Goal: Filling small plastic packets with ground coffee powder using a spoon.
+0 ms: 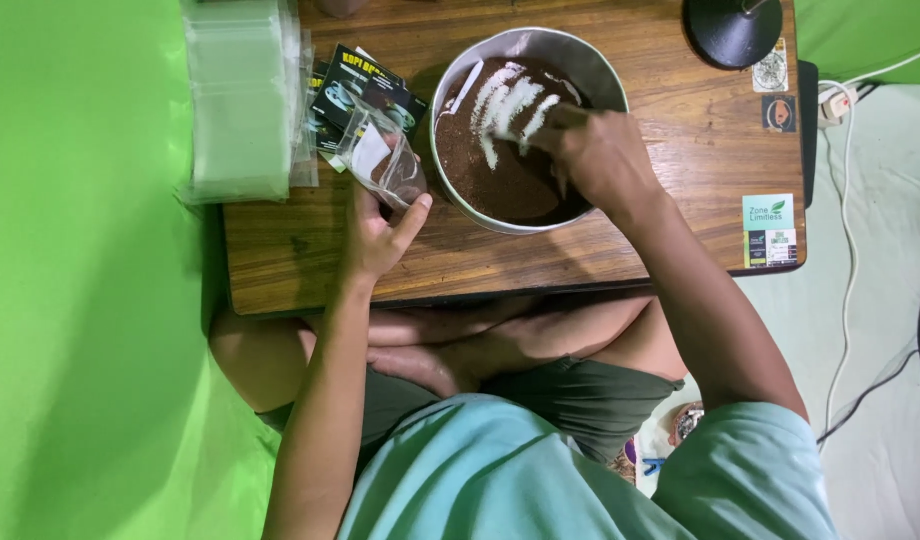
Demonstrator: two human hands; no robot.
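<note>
Your right hand is down inside the metal bowl, fingers closed together around what looks like a small scoop or spoon handle; the tool itself is mostly hidden under your knuckles, so I can't say exactly what it is. The bowl sits near the middle of the wooden worktop and holds dark brown powder with a few pale streaks of white powder lying on top toward the far side.

Your left hand is clamped on a small clear bag, pinching it near the lower edge with the thumb stretched out toward the bowl. The bag is tilted, just beside the bowl's left rim, and already shows some brown powder inside.

To do this scoop well, I'd judge you should dig where the brown and white meet, so each scoop carries both. Bring the bag's mouth right up to the rim and hold it open and upright, so nothing spills on the wood.

Behind the bag lie some dark printed sachets, and a stack of empty clear bags rests at the far left corner. A black lamp base stands at the far right.
</note>
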